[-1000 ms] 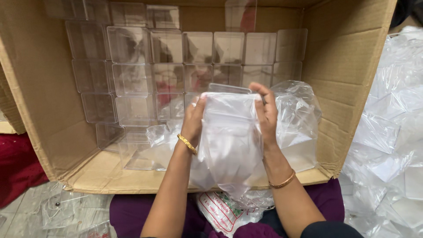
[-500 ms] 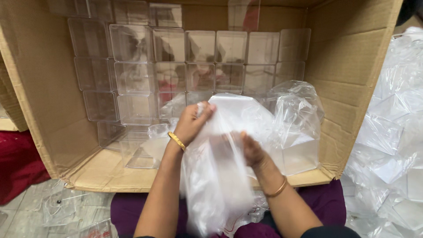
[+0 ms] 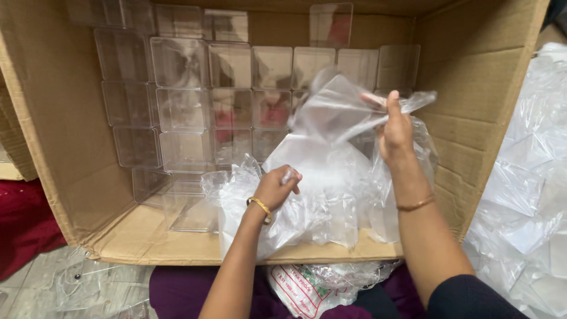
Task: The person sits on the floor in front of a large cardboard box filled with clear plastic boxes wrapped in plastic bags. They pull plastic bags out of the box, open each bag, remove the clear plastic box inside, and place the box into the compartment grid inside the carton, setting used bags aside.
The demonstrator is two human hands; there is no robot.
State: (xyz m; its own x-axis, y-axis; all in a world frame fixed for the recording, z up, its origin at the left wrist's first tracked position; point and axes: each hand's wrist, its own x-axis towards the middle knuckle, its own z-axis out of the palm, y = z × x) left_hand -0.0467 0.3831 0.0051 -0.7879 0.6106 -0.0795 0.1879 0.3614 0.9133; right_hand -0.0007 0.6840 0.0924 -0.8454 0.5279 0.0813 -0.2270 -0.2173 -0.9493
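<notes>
the cardboard box (image 3: 71,147) lies on its side with its open face toward the person, and everything sits relative to it. the right hand (image 3: 394,131) is raised inside the box, toward its right wall, fingers pinched shut on the top edge of a clear plastic bag (image 3: 336,112), which stretches down and to the left from that hand. the left hand (image 3: 276,186) is lower, near the box's front lip, fingers curled closed on the lower part of the same bag, just above a heap of crumpled plastic wrap (image 3: 307,207) resting on the box's floor flap. behind both hands, against the back of the box, stand stacked rows of clear plastic containers (image 3: 183,106). outside the box, to its right, lies a pile of more clear bags (image 3: 525,195).
</notes>
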